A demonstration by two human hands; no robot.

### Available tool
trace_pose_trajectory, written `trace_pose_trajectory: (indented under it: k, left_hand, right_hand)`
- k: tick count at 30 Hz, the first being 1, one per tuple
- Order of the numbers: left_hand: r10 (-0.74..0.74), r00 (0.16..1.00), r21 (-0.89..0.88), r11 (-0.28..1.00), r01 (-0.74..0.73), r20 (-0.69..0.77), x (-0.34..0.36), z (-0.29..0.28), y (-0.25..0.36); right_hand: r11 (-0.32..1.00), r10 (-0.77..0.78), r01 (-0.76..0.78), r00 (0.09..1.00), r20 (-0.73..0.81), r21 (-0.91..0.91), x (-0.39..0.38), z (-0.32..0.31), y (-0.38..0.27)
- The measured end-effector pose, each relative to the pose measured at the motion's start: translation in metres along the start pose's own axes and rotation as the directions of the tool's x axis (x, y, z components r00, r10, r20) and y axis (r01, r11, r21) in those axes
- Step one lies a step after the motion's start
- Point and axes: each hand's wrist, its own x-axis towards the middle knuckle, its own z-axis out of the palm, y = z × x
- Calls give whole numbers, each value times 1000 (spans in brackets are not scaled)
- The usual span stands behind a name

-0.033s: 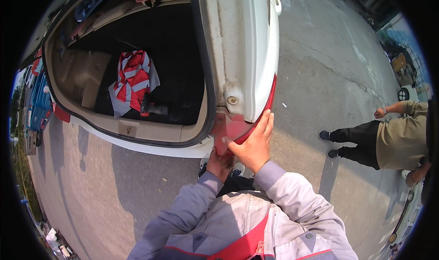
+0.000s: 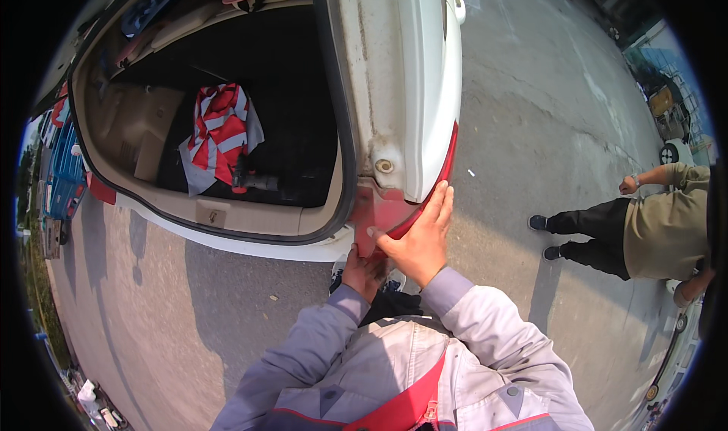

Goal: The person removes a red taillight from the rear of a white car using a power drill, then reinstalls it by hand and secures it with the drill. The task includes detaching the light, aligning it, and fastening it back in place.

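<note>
The red tail light (image 2: 388, 212) is gripped by the right hand (image 2: 422, 240) and left hand (image 2: 363, 276); by a sideways twist, white bodywork (image 2: 436, 89) could be scratched.

Red Tail Light (image 2: 388, 209) Between Beige-Trimmed Car Boot (image 2: 265, 217) and Khaki-Topped Person (image 2: 661, 230)

In the boot, left of the light, lies a striped red-and-silver cloth (image 2: 220, 131), a black-and-red pistol-shaped power tool (image 2: 254, 180) at its side nearest the light. Beyond the light runs a white car panel (image 2: 434, 74). The left hand (image 2: 361, 275) is at the light's near end, the right hand (image 2: 421, 241) on its right side; the person stands well to its right.
</note>
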Motion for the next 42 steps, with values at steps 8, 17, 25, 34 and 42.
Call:
trace_pose_trajectory:
  k: [8,17,25,34,42]
  left_hand:
    - [-141,989,45,989,139,41,-2,-6,12]
    - [-60,996,-235,969,73,63,0,17,15]
    - [10,982,-229,973,34,188,6,10,11]
    - [-19,981,-167,985,52,191,-1,11,12]
    - [-36,987,-159,985,62,159,3,6,12]
  right_hand:
    - [992,-66,67,998,-12,105,-3,-5,17]
    - [932,-38,50,998,-40,359,9,19,56]
    - [751,101,-80,995,5,655,-7,35,50]
    - [848,166,-152,986,17,508,-14,28,41]
    - [826,224,-203,974,25,526,-15,27,28]
